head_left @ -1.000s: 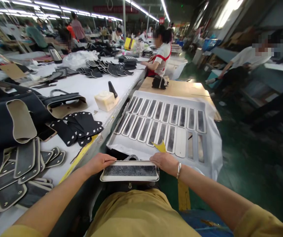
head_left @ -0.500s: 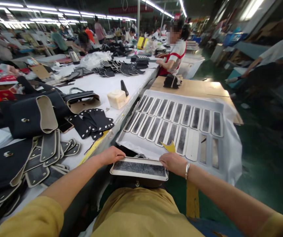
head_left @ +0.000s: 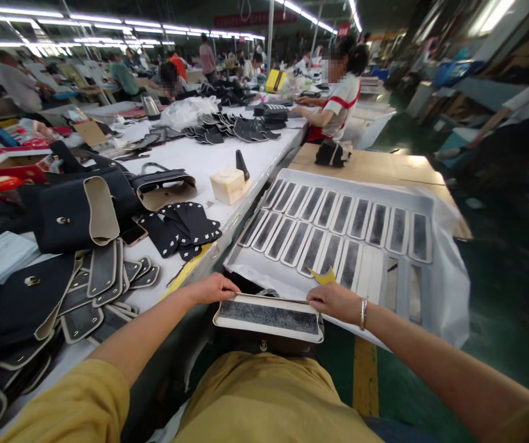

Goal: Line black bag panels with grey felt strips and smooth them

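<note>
In front of my lap I hold a dark bag with its long pale-edged side panel [head_left: 268, 318] facing up. A dark grey, speckled strip runs along that panel, and a small metal clasp [head_left: 263, 346] shows below it. My left hand [head_left: 216, 289] is closed, pinching the far left corner. At the far right corner my right hand [head_left: 333, 301] grips the same edge, with a bracelet at the wrist. The bag's underside is hidden. Just beyond my right hand lies a sheet [head_left: 264, 267] carrying rows of similar pale-edged strips, with a yellow scrap [head_left: 323, 276] on it.
On the white table [head_left: 172, 163] to my left lie black bags [head_left: 73, 215], dark flaps with metal fittings [head_left: 103, 271], black pieces [head_left: 186, 227] and a cream block [head_left: 227, 186]. Cardboard [head_left: 384, 163] extends beyond the sheet. A co-worker [head_left: 341, 98] stands farther along the table.
The view has shifted slightly left, so everything sits a little farther right. Both hands keep their hold on the bag, which looks almost unchanged in pose.
</note>
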The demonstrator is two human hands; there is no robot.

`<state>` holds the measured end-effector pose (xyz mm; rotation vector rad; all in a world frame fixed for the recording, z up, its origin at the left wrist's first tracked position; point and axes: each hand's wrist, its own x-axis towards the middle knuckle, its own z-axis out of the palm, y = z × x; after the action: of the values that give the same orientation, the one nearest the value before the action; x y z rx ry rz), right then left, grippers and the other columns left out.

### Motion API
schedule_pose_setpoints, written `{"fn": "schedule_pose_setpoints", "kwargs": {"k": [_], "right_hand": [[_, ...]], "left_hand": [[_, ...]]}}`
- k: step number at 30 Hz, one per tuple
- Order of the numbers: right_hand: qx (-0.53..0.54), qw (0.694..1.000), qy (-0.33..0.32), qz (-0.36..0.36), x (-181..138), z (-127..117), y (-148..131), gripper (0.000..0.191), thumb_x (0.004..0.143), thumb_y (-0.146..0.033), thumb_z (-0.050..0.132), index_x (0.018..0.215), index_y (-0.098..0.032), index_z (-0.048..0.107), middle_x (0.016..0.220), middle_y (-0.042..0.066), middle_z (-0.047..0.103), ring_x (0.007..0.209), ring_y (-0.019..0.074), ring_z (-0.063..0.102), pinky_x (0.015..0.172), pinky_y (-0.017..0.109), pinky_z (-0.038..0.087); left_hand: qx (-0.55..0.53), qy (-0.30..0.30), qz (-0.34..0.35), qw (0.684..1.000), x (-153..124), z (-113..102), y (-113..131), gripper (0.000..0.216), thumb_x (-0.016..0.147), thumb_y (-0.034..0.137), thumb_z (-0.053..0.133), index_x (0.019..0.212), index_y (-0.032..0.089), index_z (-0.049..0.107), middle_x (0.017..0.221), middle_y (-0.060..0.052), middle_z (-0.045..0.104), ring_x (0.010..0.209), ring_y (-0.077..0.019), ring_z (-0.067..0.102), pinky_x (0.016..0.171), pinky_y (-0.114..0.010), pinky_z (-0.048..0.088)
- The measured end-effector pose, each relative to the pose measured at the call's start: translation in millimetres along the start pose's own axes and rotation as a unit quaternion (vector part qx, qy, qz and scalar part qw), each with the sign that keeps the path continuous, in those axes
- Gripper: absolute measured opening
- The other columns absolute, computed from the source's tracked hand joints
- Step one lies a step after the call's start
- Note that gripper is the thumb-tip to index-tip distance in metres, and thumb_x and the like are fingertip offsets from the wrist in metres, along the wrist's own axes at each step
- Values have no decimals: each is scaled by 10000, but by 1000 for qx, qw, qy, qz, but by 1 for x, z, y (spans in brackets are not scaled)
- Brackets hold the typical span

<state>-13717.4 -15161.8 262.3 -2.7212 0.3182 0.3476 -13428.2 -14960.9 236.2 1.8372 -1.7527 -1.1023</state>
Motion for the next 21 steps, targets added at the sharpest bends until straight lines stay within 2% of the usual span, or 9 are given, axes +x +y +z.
{"fn": "schedule_pose_setpoints", "kwargs": {"k": [5, 9, 13, 16, 21], "right_hand": [[46, 998, 7, -33, -2, 6, 6, 250, 879, -208, 471, 898, -144, 712, 894, 62, 722, 841, 168, 651, 782, 243, 476], [62, 997, 24, -29, -5, 12, 10, 248, 865, -194, 467, 850, -150, 712, 867, 60, 723, 806, 170, 654, 759, 255, 487], [72, 997, 33, -11, -3, 12, 9, 235, 838, -185, 478, 818, -152, 710, 827, 56, 722, 763, 170, 652, 723, 261, 492], [78, 996, 32, -3, -1, 9, 6, 226, 817, -180, 486, 800, -153, 710, 789, 45, 718, 721, 162, 644, 684, 251, 488], [73, 996, 43, 1, 0, 8, 4, 226, 799, -152, 481, 749, -135, 701, 723, 44, 701, 663, 154, 622, 621, 236, 466]], "left_hand": [[-10, 2, 6, 1000, -4, 3, -1, 331, 828, 248, 511, 1091, 152, 688, 969, -36, 716, 812, -146, 629, 738, -183, 440], [-56, 4, -4, 998, -7, 7, -8, 367, 850, 342, 523, 1108, 128, 672, 1076, -69, 686, 951, -175, 626, 851, -215, 441], [-106, 53, -36, 992, -11, 13, -17, 381, 839, 345, 534, 1115, 113, 657, 1108, -78, 673, 1003, -191, 614, 897, -256, 442], [-66, 86, -37, 993, -13, 15, -17, 321, 836, 302, 522, 1045, 122, 687, 1030, -60, 701, 930, -179, 632, 859, -247, 453], [19, 73, -5, 997, -15, 12, -9, 297, 861, 272, 479, 1028, 150, 692, 1017, -36, 706, 904, -160, 632, 826, -217, 439]]}}
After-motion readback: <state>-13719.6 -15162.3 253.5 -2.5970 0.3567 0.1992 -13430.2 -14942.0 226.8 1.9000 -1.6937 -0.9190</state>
